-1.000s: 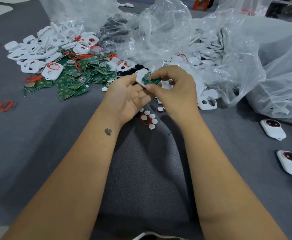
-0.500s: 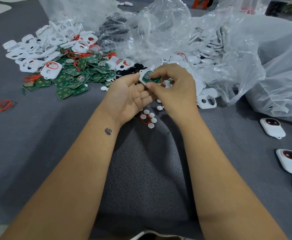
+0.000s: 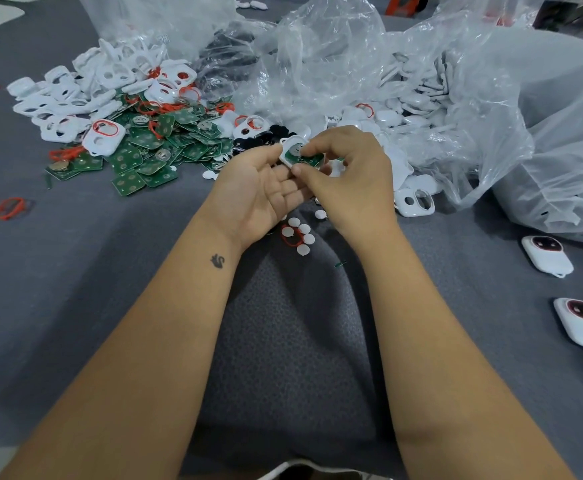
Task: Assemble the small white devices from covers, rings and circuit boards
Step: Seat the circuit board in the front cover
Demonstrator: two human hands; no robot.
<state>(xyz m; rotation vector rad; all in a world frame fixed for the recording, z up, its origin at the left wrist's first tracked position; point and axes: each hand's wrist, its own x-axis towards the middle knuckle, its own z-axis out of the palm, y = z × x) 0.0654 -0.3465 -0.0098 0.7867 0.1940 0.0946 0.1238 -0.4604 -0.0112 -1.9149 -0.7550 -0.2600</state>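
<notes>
A green circuit board (image 3: 300, 157) sits partly in a white cover (image 3: 287, 151), just right of the board pile (image 3: 151, 150). Left hand (image 3: 258, 192) grasps the cover; right hand (image 3: 348, 174) pinches the board. Step judged: seating; next requires square pressing.

I observe crumpled clear plastic bags (image 3: 335, 64) lying across the far side of a grey cloth surface (image 3: 75, 289). An orange object (image 3: 399, 5) stands beyond, partly cut off.
</notes>
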